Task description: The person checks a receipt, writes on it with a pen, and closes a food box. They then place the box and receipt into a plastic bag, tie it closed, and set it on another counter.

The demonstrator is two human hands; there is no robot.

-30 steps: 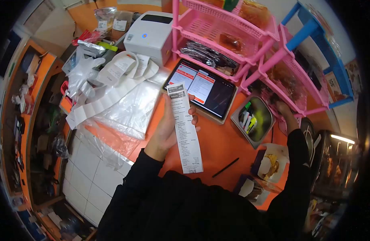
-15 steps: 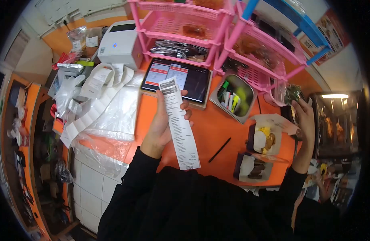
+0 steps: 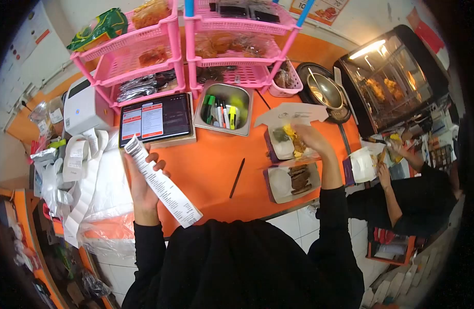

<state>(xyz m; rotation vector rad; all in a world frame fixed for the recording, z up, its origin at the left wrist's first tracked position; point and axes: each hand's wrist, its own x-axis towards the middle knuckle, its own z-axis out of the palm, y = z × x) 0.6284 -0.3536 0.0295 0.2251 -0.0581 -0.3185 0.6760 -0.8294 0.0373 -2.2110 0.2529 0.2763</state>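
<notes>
My left hand (image 3: 142, 188) is closed around a long printed receipt (image 3: 165, 185), which slants down to the right above the orange table. My right hand (image 3: 315, 141) reaches over the upper food box (image 3: 274, 148), its fingers stretched out and slightly blurred. In that box lie yellow and brown food (image 3: 297, 146) and a small greenish packet (image 3: 281, 135), close to my right fingertips. Its lid (image 3: 293, 112) is folded back. Nearer to me stands a second open box (image 3: 278, 191) with dark brown strips of food (image 3: 299, 180).
A black pen (image 3: 237, 177) lies on the table (image 3: 216, 185). Behind are a tablet (image 3: 155, 119), a metal tub of markers (image 3: 198, 123) and pink racks (image 3: 183, 46). A printer (image 3: 85, 105) stands left. A co-worker (image 3: 414, 201) handles another box (image 3: 361, 164) by the heated cabinet (image 3: 389, 77).
My view has turned right. My right hand has moved from the small pink basket to above the upper box, where the greenish packet now shows. The receipt stays in my left hand.
</notes>
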